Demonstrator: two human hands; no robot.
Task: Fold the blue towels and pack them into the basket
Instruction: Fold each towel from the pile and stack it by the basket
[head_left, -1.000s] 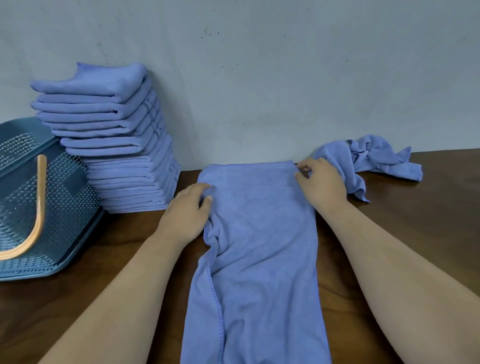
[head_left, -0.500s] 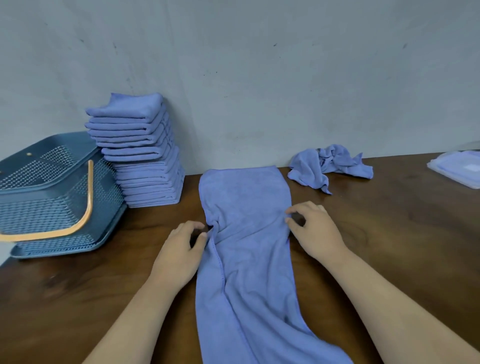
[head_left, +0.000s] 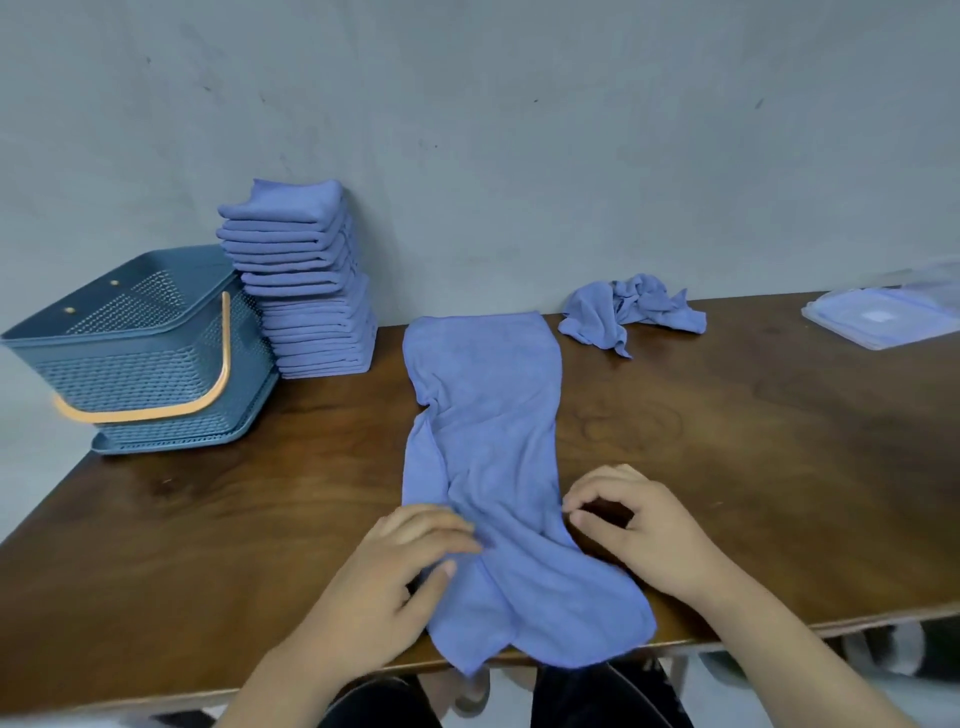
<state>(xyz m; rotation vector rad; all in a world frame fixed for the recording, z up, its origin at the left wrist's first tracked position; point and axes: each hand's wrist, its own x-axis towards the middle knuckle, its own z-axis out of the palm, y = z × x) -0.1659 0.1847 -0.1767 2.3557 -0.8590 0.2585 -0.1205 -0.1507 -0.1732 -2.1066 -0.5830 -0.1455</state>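
Now both hands have slid down the towel (head_left: 488, 415) to its near end, by the table (head_left: 727, 441) edge. Left hand (head_left: 400, 566) pinches the left hem. Right hand (head_left: 644, 530) is curled at the right hem, grip unclear. Basket (head_left: 130, 364) sits far left.

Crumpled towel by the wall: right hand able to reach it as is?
Probably yes. Only bare table lies between the right hand and the crumpled towel; the long towel lies off that line.

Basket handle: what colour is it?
Orange handle, on a blue-grey lattice basket; the head view shows it.
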